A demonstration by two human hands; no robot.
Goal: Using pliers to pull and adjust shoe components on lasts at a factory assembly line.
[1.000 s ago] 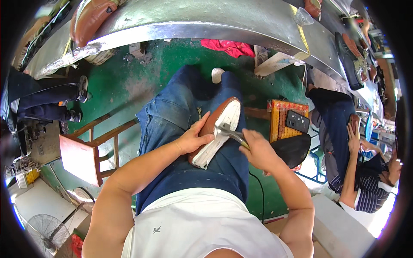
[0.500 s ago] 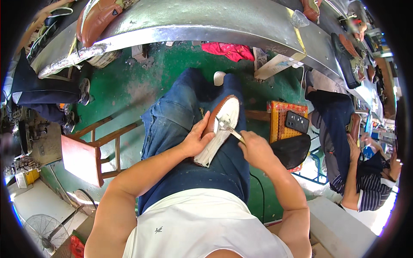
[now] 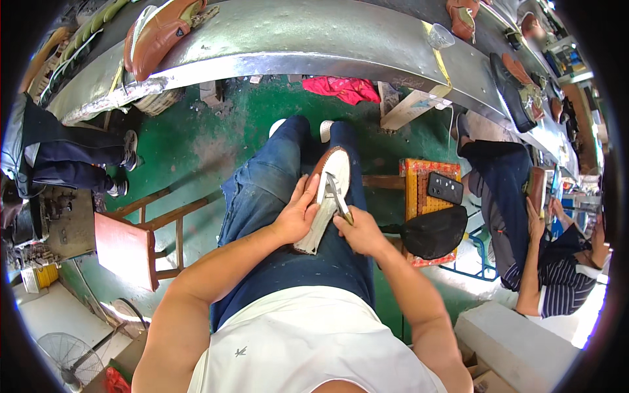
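Note:
A brown leather shoe [image 3: 338, 162] lies sole up across my thighs, its whitish underside facing me and its toe pointing away. My left hand [image 3: 297, 216] grips its left edge, fingers along the brown side and thumb at the underside. In my right hand [image 3: 362, 232] is a metal tool that looks like pincers [image 3: 338, 195]. Its pronged metal head rests on or just over the middle of the underside, tilted up and left from my fist. My palm hides most of its handle.
A metal-topped bench [image 3: 295, 39] crosses ahead, with brown shoes [image 3: 157, 39] on it. To the left stands a wooden stool [image 3: 124, 249]. On my right, a beaded seat [image 3: 419, 206] carries a phone [image 3: 445, 188] and a black pouch [image 3: 432, 232]. A co-worker [image 3: 567, 281] sits beyond it.
My right hand has moved left and a little nearer to me, turning the tool more upright over the underside. The shoe has shifted slightly left with my left hand still on it.

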